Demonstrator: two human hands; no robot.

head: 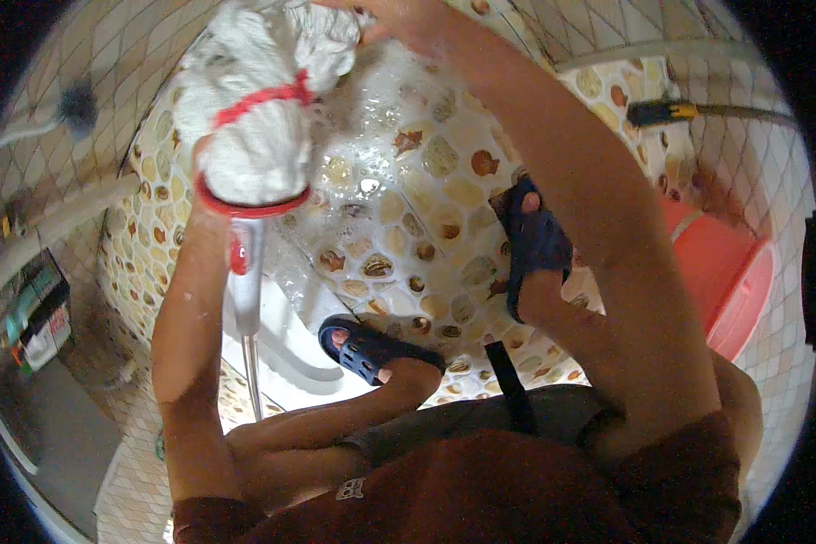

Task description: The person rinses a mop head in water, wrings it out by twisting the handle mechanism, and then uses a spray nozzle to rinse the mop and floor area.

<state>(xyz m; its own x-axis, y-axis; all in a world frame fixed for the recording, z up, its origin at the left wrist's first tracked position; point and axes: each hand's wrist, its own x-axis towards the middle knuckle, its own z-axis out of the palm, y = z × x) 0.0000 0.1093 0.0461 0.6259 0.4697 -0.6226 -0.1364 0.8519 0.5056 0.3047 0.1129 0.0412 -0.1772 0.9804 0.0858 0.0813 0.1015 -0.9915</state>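
A mop with wet white strands is raised in front of me, its head upside up over the floor. A red band crosses the strands, and a red-rimmed collar joins them to the grey and metal handle, which runs back toward me. My left hand holds the mop head from its left side; most of the fingers are hidden behind it. At the top edge my right hand, blurred and partly cut off, grips the far end of the strands.
Soapy water lies on the pebble-patterned floor. A white squat-toilet basin is beside my left slipper; my right slipper is farther right. A pink bucket lies tilted at right, below a black-headed tool.
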